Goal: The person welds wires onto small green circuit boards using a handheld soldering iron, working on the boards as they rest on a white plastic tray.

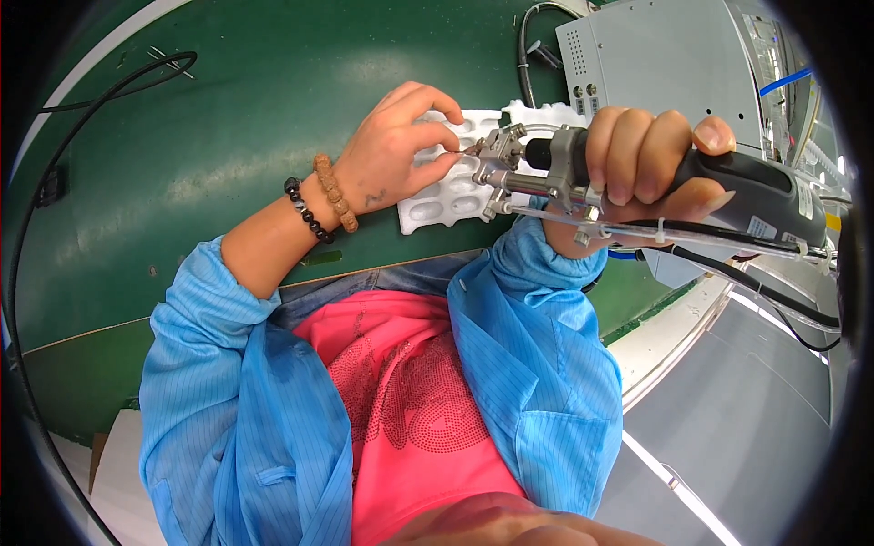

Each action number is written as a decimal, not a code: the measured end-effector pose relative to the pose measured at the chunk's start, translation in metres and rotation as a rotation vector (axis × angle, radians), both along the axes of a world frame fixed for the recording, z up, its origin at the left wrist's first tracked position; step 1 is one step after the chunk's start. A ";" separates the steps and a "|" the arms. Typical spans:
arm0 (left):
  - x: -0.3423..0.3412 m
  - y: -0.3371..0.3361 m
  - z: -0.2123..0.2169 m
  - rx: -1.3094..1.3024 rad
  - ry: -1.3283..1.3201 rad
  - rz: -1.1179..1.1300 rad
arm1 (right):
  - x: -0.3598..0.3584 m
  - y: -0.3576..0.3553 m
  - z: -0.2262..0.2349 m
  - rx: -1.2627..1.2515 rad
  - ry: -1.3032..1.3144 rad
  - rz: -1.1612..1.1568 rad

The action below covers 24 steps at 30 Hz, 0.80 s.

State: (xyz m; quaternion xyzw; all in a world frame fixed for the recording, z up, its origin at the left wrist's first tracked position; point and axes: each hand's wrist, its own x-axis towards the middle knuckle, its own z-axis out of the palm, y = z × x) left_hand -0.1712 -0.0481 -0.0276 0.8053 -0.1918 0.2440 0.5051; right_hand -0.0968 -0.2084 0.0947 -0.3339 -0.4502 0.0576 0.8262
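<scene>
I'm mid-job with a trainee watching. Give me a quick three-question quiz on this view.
1. Which hand grips the black handheld tool with silver metal fittings?
2. True or false: the left hand has its fingertips near the tool's silver metal front end.
3. In the picture, where is the pale grey, boxy metal unit relative to the white moulded tray with rounded hollows?
A: upper right
B: lower left
C: directly below

Key
1: the right hand
2: true
3: A
</scene>
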 end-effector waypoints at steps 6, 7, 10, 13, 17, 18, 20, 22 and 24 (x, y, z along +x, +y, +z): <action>0.000 0.000 0.002 0.002 -0.008 0.036 | 0.000 0.000 -0.001 -0.002 0.007 -0.005; 0.000 0.000 0.002 -0.002 -0.004 0.044 | 0.000 0.000 -0.001 -0.012 0.003 -0.016; 0.000 0.000 0.001 0.001 -0.004 0.042 | -0.001 0.001 0.000 -0.020 -0.008 -0.016; 0.000 0.000 0.001 -0.019 0.034 0.037 | -0.001 0.001 -0.001 -0.015 -0.006 -0.002; -0.001 -0.001 0.003 -0.015 0.033 0.054 | 0.001 0.000 -0.001 -0.005 0.001 0.017; -0.001 0.000 0.003 -0.007 0.027 0.071 | 0.001 0.000 -0.001 -0.003 0.004 0.014; -0.001 0.000 0.002 0.001 0.022 0.089 | 0.001 0.000 -0.002 -0.002 0.007 0.011; -0.001 0.001 0.001 0.028 0.017 0.090 | 0.001 0.001 -0.002 0.008 0.004 0.010; 0.000 0.000 0.002 0.021 0.010 0.079 | 0.000 0.001 -0.002 0.007 0.006 0.004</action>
